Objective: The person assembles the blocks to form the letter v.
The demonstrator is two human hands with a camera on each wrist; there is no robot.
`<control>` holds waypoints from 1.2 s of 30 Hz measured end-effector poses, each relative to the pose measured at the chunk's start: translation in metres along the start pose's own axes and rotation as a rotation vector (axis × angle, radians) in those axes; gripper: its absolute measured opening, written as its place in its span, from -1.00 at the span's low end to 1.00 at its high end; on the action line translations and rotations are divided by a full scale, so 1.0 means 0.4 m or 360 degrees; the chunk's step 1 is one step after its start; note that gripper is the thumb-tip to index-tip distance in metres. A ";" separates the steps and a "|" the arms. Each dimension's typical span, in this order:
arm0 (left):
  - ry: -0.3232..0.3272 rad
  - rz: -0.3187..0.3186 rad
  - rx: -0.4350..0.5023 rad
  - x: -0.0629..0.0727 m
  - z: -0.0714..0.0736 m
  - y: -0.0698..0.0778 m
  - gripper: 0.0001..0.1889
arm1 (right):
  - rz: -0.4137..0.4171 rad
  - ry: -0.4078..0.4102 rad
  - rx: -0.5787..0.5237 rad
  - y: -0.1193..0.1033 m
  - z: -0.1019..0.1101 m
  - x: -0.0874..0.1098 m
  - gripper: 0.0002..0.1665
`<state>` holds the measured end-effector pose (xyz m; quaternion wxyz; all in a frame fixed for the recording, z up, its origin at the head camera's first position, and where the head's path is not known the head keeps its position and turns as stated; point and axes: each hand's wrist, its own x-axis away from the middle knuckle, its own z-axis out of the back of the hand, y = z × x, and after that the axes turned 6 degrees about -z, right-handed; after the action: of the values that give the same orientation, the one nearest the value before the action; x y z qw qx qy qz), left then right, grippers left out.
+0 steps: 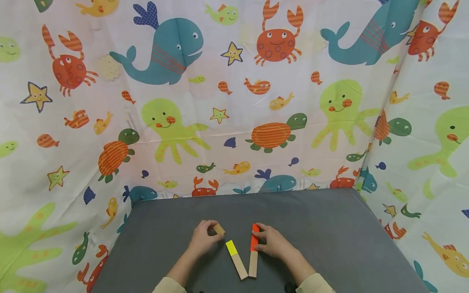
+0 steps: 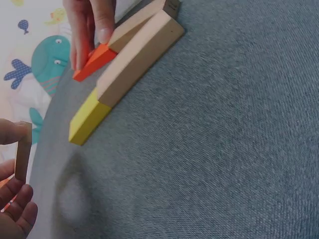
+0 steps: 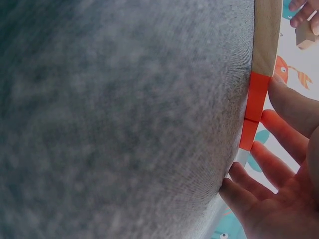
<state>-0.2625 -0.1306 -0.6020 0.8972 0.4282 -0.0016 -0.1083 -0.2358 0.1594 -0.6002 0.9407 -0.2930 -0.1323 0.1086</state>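
Note:
My left hand (image 1: 202, 239) pinches a small plain wooden block (image 1: 219, 228) between thumb and fingers, held above the table. To its right lies a yellow block (image 1: 231, 248), set end to end with a longer plain wooden block (image 1: 239, 267). A second slanting row has orange blocks (image 1: 254, 242) at the far end and a plain wooden block (image 1: 253, 265) at the near end. A seam divides the orange part in the right wrist view. Along its right side, the fairly straight fingers and thumb of my right hand (image 1: 275, 243) touch the orange blocks (image 3: 256, 97).
Dark grey cloth covers the table (image 1: 311, 228). Behind it and at both sides hangs a white curtain (image 1: 234, 110) printed with sea animals. The two rows nearly meet at their near ends and spread apart toward the far side.

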 end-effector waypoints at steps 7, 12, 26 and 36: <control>-0.0044 0.0057 -0.0010 -0.005 -0.013 -0.008 -0.44 | 0.0019 0.0002 0.0012 -0.002 0.003 0.003 -0.31; -0.0061 0.0060 -0.0005 -0.008 -0.029 -0.009 -0.45 | -0.0012 0.0000 -0.0004 -0.005 0.004 0.005 -0.31; -0.0118 0.0046 -0.0035 -0.014 -0.060 -0.010 -0.45 | -0.0039 0.0003 -0.0026 -0.010 0.004 0.005 -0.32; -0.0167 -0.0018 -0.0109 -0.013 -0.061 0.001 -0.48 | -0.0065 -0.0004 -0.0024 -0.005 -0.001 0.002 -0.32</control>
<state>-0.2653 -0.1108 -0.6166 0.9093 0.3910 -0.0426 -0.1356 -0.2348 0.1577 -0.5991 0.9403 -0.2971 -0.1402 0.0889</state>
